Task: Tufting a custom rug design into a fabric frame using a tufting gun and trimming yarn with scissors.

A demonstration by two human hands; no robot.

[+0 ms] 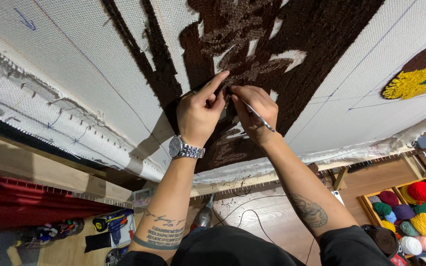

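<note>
Brown looped yarn fills a broad patch of tufting (272,34) on the white backing cloth (75,64), which is stretched over a wooden frame (35,165) and fills the far half of the view. Both hands meet on this brown pile near its middle. The left hand (199,109) presses against the pile with its forefinger stretched out and pointing up to the right, the other fingers curled in; a silver wristwatch (186,148) sits on that wrist. The right hand (253,112) is closed around a thin silver tool (258,117), most likely small scissors or tweezers, whose tip lies at the pile just beside the left forefinger, while its other end sticks out to the right past the hand. Thin blue guide lines cross the bare cloth on either side. Far to the right, a second tufted patch (417,79) shows yellow loops under a dark brown edge. Below the frame lies a wooden floor (272,216) with thin dark cords trailing across it. Near right stands a wooden tray (368,209) packed with yarn balls (422,192) in red, yellow, green, purple, pink and white. Near left, red fabric (35,202) hangs under the frame, with small tools on the floor beside it.
</note>
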